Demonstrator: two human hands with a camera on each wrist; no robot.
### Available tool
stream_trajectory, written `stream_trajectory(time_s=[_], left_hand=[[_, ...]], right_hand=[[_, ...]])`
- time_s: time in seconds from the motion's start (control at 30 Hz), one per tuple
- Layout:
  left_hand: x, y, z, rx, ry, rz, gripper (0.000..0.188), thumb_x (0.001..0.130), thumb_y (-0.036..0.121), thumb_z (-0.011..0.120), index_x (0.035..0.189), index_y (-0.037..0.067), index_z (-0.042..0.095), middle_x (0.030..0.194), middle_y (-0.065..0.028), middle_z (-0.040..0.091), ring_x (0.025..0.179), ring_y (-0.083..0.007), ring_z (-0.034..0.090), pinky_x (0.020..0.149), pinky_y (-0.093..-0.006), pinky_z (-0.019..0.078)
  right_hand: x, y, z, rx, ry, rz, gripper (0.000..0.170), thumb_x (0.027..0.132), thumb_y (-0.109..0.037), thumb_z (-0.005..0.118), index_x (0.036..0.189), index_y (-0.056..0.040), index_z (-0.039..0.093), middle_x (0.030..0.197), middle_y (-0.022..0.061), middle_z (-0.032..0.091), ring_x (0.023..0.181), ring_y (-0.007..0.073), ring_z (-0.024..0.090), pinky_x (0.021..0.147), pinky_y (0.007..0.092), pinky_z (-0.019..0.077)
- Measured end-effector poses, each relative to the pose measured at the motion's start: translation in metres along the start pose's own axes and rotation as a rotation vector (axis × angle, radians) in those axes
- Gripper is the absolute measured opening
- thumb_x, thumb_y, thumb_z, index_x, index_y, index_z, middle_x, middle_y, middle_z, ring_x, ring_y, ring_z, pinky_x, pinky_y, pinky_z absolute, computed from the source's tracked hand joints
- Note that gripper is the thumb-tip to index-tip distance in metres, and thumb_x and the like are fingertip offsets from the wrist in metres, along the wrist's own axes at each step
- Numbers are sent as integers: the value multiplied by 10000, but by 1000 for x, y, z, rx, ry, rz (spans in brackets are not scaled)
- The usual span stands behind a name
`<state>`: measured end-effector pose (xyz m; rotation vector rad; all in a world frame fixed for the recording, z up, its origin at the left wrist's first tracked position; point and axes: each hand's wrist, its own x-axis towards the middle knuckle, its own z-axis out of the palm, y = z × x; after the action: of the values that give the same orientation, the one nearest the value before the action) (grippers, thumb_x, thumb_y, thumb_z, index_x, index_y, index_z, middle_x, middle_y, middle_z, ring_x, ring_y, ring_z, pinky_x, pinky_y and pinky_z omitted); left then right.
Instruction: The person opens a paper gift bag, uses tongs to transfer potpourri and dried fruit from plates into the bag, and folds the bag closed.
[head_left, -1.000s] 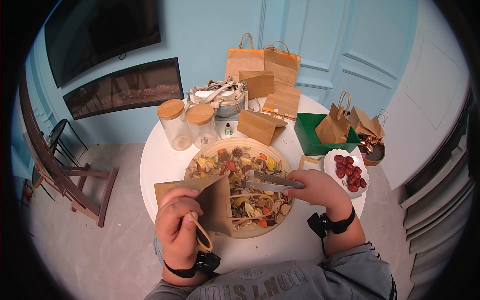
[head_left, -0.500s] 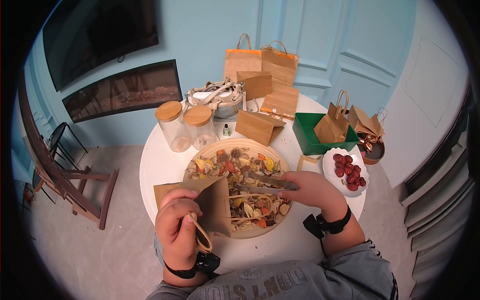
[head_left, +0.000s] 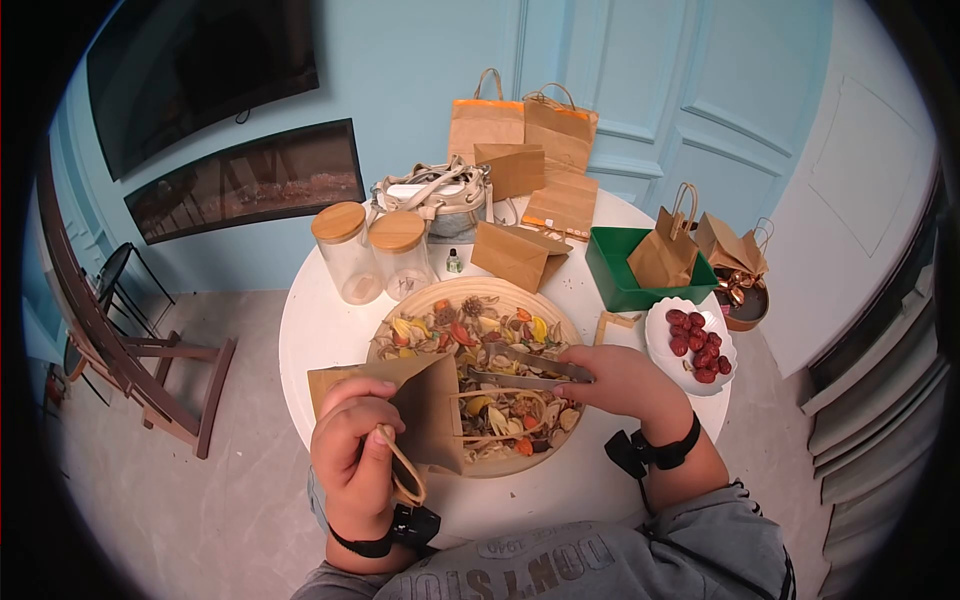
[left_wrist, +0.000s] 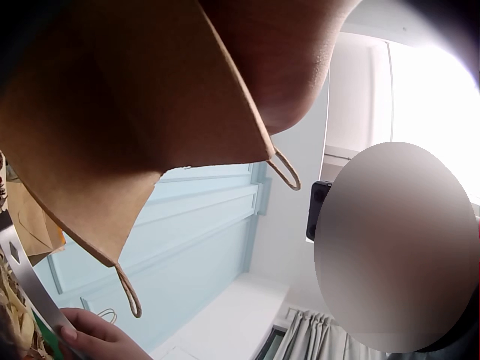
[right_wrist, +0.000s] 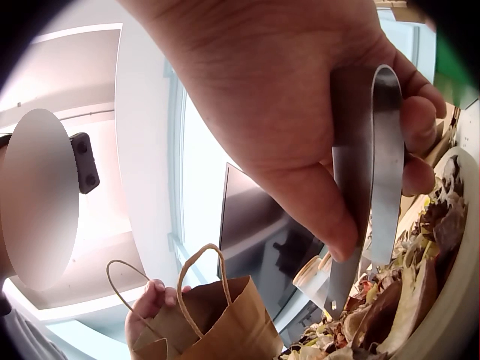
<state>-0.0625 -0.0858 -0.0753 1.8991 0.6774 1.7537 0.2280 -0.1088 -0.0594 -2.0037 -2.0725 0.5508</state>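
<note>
My left hand (head_left: pixel 352 455) holds a brown paper bag (head_left: pixel 432 410) on its side, with the bag's mouth turned toward the right. One twisted handle loops out by the thumb, while the other handle hangs over dried petals and pods (head_left: pixel 530 420). In my right hand (head_left: pixel 635 382) is a pair of metal tongs (head_left: pixel 550 365), their tips pointing left, low over the potpourri. The right wrist view shows thumb and fingers pressing the metal arms (right_wrist: pixel 386 180) from both sides. A round, pale wooden tray (head_left: pixel 515 292) holds the dried mix under both hands.
Two glass jars (head_left: pixel 340 225) with wooden lids, a small bottle (head_left: pixel 454 260) and a handbag (head_left: pixel 440 200) stand behind the tray. Several paper bags (head_left: pixel 487 125) are at the back. To the right are a green bin (head_left: pixel 615 270) and a white plate (head_left: pixel 672 365) of red dates (head_left: pixel 700 345).
My right hand has shifted slightly left with the tongs, deeper over the tray, then stays nearly still. The left hand and paper bag hold their place.
</note>
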Motion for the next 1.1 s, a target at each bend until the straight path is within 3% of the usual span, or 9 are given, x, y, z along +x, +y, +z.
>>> stream_trajectory(time_s=[0.1, 0.17, 0.3, 0.37, 0.57, 1.1], left_hand=[[0, 0, 0, 0, 0, -2, 163, 882, 153, 568, 776, 29, 575, 721, -78, 605, 929, -289, 578, 813, -372, 442], [0, 0, 0, -2, 0, -3, 164, 881, 153, 569, 775, 29, 575, 721, -78, 605, 929, -288, 578, 812, -373, 442], [0, 0, 1, 3, -2, 0, 163, 878, 153, 572, 773, 27, 573, 720, -78, 603, 926, -285, 576, 812, -372, 441], [0, 0, 1, 3, -2, -5, 163, 877, 152, 574, 772, 27, 573, 720, -78, 602, 925, -284, 575, 813, -371, 440], [1, -1, 0, -6, -37, 1, 166, 896, 170, 579, 800, 36, 561, 719, -71, 584, 946, -251, 555, 828, -355, 411], [1, 0, 0, 20, -72, -43, 99, 833, 108, 593, 786, 21, 588, 748, -77, 619, 952, -301, 575, 834, -378, 437]], right_hand=[[0, 0, 1, 4, 0, 10, 408, 824, -386, 669, 1115, -107, 605, 893, 143, 665, 848, 322, 639, 731, 390, 493], [-1, 1, 2, 14, 40, -28, 346, 834, -375, 651, 1018, -84, 616, 838, 121, 666, 796, 310, 639, 692, 398, 482], [0, 0, 1, 16, 27, -18, 349, 835, -379, 650, 1020, -86, 614, 834, 121, 663, 795, 311, 637, 690, 400, 481], [1, -1, 0, -4, -18, 10, 396, 826, -379, 668, 1109, -109, 606, 874, 134, 666, 832, 308, 643, 720, 386, 492], [-1, 0, 0, 0, 0, 0, 388, 828, -371, 669, 1105, -106, 606, 877, 134, 666, 836, 309, 642, 721, 387, 492], [3, 1, 7, -11, -62, -36, 374, 836, -383, 665, 1064, -96, 592, 845, 121, 652, 801, 302, 632, 699, 383, 481]])
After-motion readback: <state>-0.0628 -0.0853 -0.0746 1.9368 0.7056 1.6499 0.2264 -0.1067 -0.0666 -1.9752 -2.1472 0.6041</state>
